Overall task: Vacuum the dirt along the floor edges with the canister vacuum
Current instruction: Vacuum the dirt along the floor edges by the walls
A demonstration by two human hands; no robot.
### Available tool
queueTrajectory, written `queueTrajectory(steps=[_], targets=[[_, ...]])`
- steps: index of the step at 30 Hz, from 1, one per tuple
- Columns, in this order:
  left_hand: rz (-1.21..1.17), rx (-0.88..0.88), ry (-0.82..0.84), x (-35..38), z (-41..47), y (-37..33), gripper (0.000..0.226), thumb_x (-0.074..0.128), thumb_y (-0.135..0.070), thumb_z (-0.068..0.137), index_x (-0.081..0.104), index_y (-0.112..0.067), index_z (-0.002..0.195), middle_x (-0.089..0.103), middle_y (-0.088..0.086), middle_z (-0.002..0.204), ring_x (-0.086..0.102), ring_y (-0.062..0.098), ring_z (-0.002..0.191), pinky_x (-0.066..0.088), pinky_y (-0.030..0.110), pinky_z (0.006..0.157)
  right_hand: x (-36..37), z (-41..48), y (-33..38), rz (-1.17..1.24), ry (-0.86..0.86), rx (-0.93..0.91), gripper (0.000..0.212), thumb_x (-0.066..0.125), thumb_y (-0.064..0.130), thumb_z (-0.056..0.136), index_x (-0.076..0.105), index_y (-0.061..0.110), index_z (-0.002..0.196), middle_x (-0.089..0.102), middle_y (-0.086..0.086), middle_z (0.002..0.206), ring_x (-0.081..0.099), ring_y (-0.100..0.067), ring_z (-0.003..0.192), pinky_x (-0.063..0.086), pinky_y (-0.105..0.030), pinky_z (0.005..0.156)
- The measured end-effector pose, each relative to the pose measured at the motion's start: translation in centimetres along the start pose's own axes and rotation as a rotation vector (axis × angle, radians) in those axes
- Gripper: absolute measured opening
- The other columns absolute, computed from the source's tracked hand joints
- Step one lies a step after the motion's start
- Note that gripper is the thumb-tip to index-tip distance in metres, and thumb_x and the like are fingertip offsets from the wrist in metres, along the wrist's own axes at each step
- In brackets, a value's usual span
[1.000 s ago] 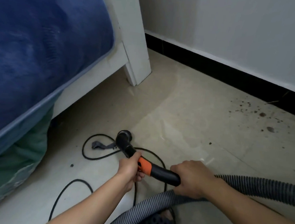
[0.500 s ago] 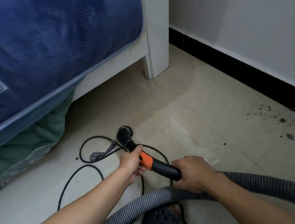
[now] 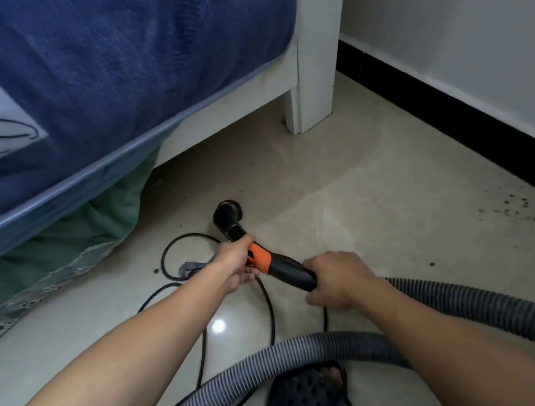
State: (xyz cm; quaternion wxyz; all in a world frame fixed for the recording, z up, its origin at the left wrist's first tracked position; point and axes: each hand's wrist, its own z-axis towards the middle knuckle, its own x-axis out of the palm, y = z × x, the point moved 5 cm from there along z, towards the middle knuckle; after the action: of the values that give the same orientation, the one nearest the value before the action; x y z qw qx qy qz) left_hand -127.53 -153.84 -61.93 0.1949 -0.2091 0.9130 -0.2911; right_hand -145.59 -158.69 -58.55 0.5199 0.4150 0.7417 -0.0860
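I hold the vacuum's black and orange handle point(image 3: 281, 268) with both hands, low over the beige floor. My left hand point(image 3: 233, 263) grips it at the orange collar, just behind the black round nozzle point(image 3: 227, 216). My right hand point(image 3: 338, 282) grips the rear of the handle where the grey ribbed hose point(image 3: 476, 310) joins. The nozzle points toward the gap under the bed. Dark dirt specks point(image 3: 531, 219) lie on the floor at the right, near the black baseboard point(image 3: 460, 122). The canister itself is out of view.
A bed with a blue mattress point(image 3: 109, 75), white frame and leg point(image 3: 312, 77) fills the left; green fabric point(image 3: 71, 244) hangs below it. A black power cord point(image 3: 267, 303) loops on the floor under my hands. The hose curls past my foot in a dark slipper point(image 3: 307, 400).
The view has swung left, so the bed and its leg sit further right in frame. Both hands keep the same grip on the handle; the nozzle stays near the bed's edge.
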Motion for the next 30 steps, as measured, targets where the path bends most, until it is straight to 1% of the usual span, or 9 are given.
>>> queueTrajectory(steps=[3, 9, 11, 14, 17, 20, 23, 28, 30], targets=[[-0.015, 0.033, -0.030, -0.1, 2.1, -1.8, 0.034, 0.057, -0.038, 0.095, 0.047, -0.007, 0.084, 0.046, 0.012, 0.063, 0.042, 0.014, 0.024, 0.037, 0.017, 0.033, -0.7, 2.2, -0.1, 0.001, -0.033, 0.010, 0.029, 0.064, 0.038, 0.076, 0.057, 0.028, 0.102, 0.055, 0.004, 0.083, 0.053, -0.020, 0.074, 0.035, -0.029, 0.061], [0.019, 0.079, 0.005, 3.8, 5.3, -6.4, 0.032, 0.057, -0.036, 0.094, 0.045, -0.011, 0.077, 0.040, 0.007, 0.060, 0.034, 0.011, 0.022, 0.031, 0.013, 0.034, -2.9, 4.4, -3.8, 0.054, -0.110, 0.092, 0.027, 0.065, 0.039, 0.076, 0.057, 0.027, 0.100, 0.055, 0.003, 0.082, 0.053, -0.021, 0.074, 0.034, -0.029, 0.060], [0.063, 0.091, 0.053, 5.9, 6.0, -8.2, 0.031, 0.057, -0.035, 0.094, 0.044, -0.012, 0.078, 0.039, 0.007, 0.060, 0.033, 0.012, 0.026, 0.030, 0.013, 0.032, -3.4, 4.6, -5.5, 0.091, -0.122, 0.131, 0.024, 0.065, 0.039, 0.078, 0.055, 0.027, 0.097, 0.055, 0.004, 0.081, 0.053, -0.020, 0.072, 0.032, -0.029, 0.057], [0.130, 0.096, 0.150, 10.0, 5.7, -9.5, 0.031, 0.059, -0.037, 0.093, 0.046, -0.011, 0.082, 0.041, 0.007, 0.062, 0.037, 0.017, 0.041, 0.032, 0.015, 0.031, -3.7, 2.8, -8.4, 0.121, -0.148, 0.216, 0.023, 0.064, 0.038, 0.078, 0.054, 0.027, 0.095, 0.056, 0.004, 0.082, 0.055, -0.020, 0.072, 0.034, -0.028, 0.057], [0.200, 0.096, 0.262, 14.3, 3.6, -8.2, 0.032, 0.063, -0.038, 0.091, 0.049, -0.009, 0.084, 0.046, 0.009, 0.061, 0.041, 0.019, 0.042, 0.035, 0.018, 0.034, -2.3, -1.5, -11.3, 0.127, -0.148, 0.308, 0.026, 0.063, 0.040, 0.079, 0.055, 0.027, 0.099, 0.057, 0.003, 0.086, 0.054, -0.018, 0.074, 0.035, -0.028, 0.060], [0.269, 0.084, 0.363, 18.0, 0.5, -5.6, 0.034, 0.064, -0.038, 0.090, 0.053, -0.006, 0.089, 0.053, 0.011, 0.061, 0.048, 0.020, 0.037, 0.040, 0.023, 0.038, 0.1, -6.8, -13.3, 0.172, -0.131, 0.375, 0.021, 0.061, 0.041, 0.079, 0.048, 0.030, 0.091, 0.057, 0.005, 0.084, 0.052, -0.017, 0.072, 0.031, -0.027, 0.053], [0.328, 0.068, 0.445, 20.9, -2.5, -3.1, 0.036, 0.065, -0.038, 0.089, 0.054, -0.004, 0.091, 0.057, 0.012, 0.061, 0.052, 0.021, 0.038, 0.045, 0.026, 0.041, 2.3, -11.7, -14.4, 0.240, -0.115, 0.428, 0.020, 0.061, 0.041, 0.077, 0.048, 0.031, 0.088, 0.058, 0.006, 0.082, 0.053, -0.016, 0.071, 0.034, -0.027, 0.057], [0.393, -0.010, 0.562, 23.1, -7.0, 1.2, 0.035, 0.067, -0.038, 0.087, 0.055, -0.006, 0.088, 0.059, 0.009, 0.055, 0.054, 0.021, 0.041, 0.046, 0.026, 0.042, 5.0, -18.5, -14.9, 0.331, -0.067, 0.481, 0.019, 0.064, 0.040, 0.071, 0.052, 0.033, 0.083, 0.053, 0.009, 0.070, 0.053, -0.011, 0.068, 0.029, -0.019, 0.051], [0.412, -0.049, 0.615, 23.6, -8.6, 3.0, 0.034, 0.066, -0.038, 0.088, 0.054, -0.006, 0.088, 0.060, 0.008, 0.054, 0.055, 0.021, 0.043, 0.046, 0.026, 0.041, 5.9, -20.8, -15.2, 0.335, -0.050, 0.472, 0.019, 0.065, 0.044, 0.071, 0.050, 0.033, 0.076, 0.052, 0.011, 0.067, 0.051, -0.006, 0.063, 0.029, -0.017, 0.050]])
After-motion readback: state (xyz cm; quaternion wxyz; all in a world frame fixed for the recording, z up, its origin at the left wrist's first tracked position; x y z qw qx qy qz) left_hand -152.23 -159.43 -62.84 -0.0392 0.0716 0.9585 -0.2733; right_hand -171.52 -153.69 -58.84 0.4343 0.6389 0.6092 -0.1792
